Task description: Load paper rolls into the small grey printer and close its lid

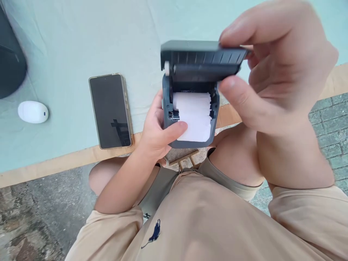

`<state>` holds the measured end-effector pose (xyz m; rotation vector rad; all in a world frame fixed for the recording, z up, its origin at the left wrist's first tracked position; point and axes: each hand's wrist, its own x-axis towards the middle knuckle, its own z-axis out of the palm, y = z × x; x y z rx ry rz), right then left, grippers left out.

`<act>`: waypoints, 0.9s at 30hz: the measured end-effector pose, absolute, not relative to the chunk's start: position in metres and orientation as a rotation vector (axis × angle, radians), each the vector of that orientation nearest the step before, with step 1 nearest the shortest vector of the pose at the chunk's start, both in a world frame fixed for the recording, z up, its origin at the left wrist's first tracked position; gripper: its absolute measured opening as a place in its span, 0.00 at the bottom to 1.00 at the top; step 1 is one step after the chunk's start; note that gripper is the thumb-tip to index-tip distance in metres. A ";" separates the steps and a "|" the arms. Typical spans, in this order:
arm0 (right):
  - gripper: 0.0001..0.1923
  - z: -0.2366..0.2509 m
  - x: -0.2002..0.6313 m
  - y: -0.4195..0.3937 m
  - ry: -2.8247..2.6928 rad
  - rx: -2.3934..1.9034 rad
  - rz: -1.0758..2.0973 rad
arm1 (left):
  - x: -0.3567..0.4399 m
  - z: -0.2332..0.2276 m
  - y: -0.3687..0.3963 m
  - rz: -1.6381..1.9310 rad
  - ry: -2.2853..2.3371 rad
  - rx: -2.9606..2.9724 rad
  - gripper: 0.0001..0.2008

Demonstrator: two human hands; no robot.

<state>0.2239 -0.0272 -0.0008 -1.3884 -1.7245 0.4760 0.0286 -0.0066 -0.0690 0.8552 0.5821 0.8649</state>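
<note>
Seen from above, my left hand [159,136] cups a small dark grey printer [190,119] from its left side, thumb lying across the front corner and touching the edge of the white paper roll [194,114] that sits in the open bay. I hold the printer in the air just past the near edge of the table [67,47], above my knees, not resting on anything. My right hand [272,69] grips the printer's hinged lid [201,58], fingers curled over its top right corner and thumb pressed beneath, so the lid stands raised and tilted back with its ribbed underside facing me. Both hands are closed on the device: the left around the body, the right on the lid.

On the table, which is covered by a pale green cloth with a bare wooden strip along the near edge, a smartphone [111,110] lies flat with its screen dark, just left of my left hand. Further left sits a small white oval object [33,111], and a dark rounded object [11,61] shows at the picture's left border, only partly in view. Beneath the table I see paving stones and my beige shorts and shirt.
</note>
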 end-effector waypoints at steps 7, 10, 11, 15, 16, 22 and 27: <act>0.15 -0.005 0.235 -0.024 -2.128 -1.192 0.467 | 0.028 -0.067 -0.007 0.853 0.611 0.856 0.33; 0.19 -0.003 0.234 -0.025 -2.130 -1.211 0.499 | 0.028 -0.070 -0.005 0.856 0.575 0.858 0.35; 0.20 -0.003 0.233 -0.026 -2.131 -1.208 0.517 | 0.028 -0.070 -0.005 0.858 0.567 0.859 0.35; 0.19 -0.001 0.229 -0.027 -2.124 -1.163 0.531 | 0.031 -0.067 -0.005 0.862 0.562 0.841 0.30; 0.18 -0.001 0.228 -0.028 -2.122 -1.163 0.524 | 0.032 -0.065 -0.005 0.864 0.550 0.837 0.28; 0.16 0.008 0.226 -0.032 -2.192 -1.277 0.565 | 0.030 -0.060 -0.006 0.841 0.564 0.828 0.24; 0.15 0.009 0.231 -0.033 -2.255 -1.359 0.592 | 0.031 -0.060 -0.010 0.858 0.670 0.865 0.25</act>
